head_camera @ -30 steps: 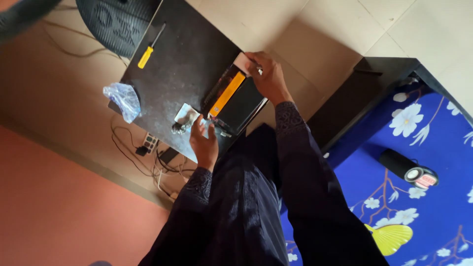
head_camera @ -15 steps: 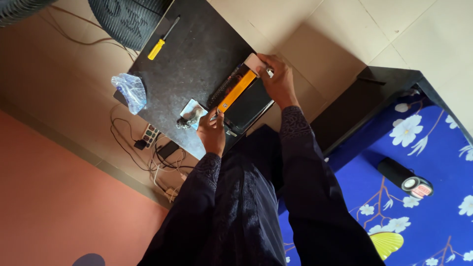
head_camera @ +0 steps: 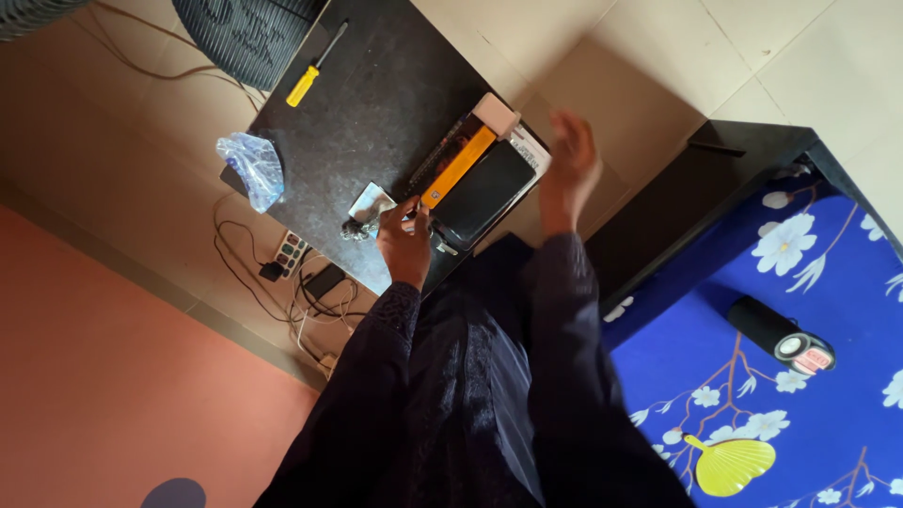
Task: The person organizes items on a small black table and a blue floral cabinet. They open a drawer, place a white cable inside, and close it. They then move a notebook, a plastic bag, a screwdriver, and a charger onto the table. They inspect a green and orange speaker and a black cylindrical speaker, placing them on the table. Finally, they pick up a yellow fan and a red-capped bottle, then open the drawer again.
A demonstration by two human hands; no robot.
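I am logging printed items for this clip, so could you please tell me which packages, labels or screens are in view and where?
Flat black box with an orange strip, on the dark table, left hand at its near end.
Small silvery packet, left of the box.
Crumpled clear plastic bag, table's left edge.
Red-and-white label on the black cylinder's end, on blue floral fabric.

My right hand is a motion blur, so I can't make out its fingers. My left hand covers the near corner of the black device (whatever my fingertips pinch is too small to tell). The top edge cuts off the dark mesh thing.
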